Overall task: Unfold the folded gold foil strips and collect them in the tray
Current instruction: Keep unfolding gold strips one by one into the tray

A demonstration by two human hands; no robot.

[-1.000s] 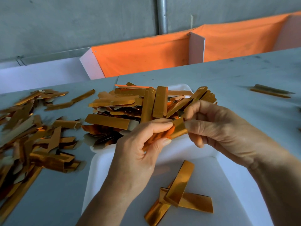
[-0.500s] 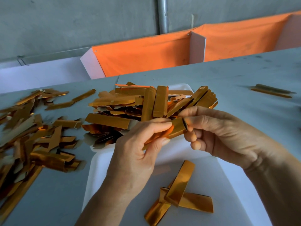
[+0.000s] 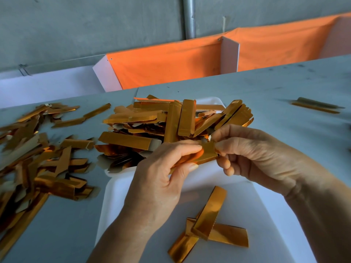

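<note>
My left hand (image 3: 161, 179) grips one gold foil strip (image 3: 206, 155) between thumb and fingers, above the white tray (image 3: 117, 202). My right hand (image 3: 254, 156) pinches the strip's right end with thumb and forefinger. Much of the strip is hidden inside my left hand. Three gold strips (image 3: 209, 224) lie crossed on the tray's near part. A heap of gold strips (image 3: 171, 122) covers the far end of the tray.
Several more gold strips (image 3: 38, 158) lie scattered on the grey table to the left. A lone pair of strips (image 3: 315, 107) lies far right. An orange cloth barrier (image 3: 171, 63) runs behind the table's far edge.
My right hand's fingers have shifted on the strip's right end, and the end flap now stands up between thumb and forefinger. The left hand has kept its grip.
</note>
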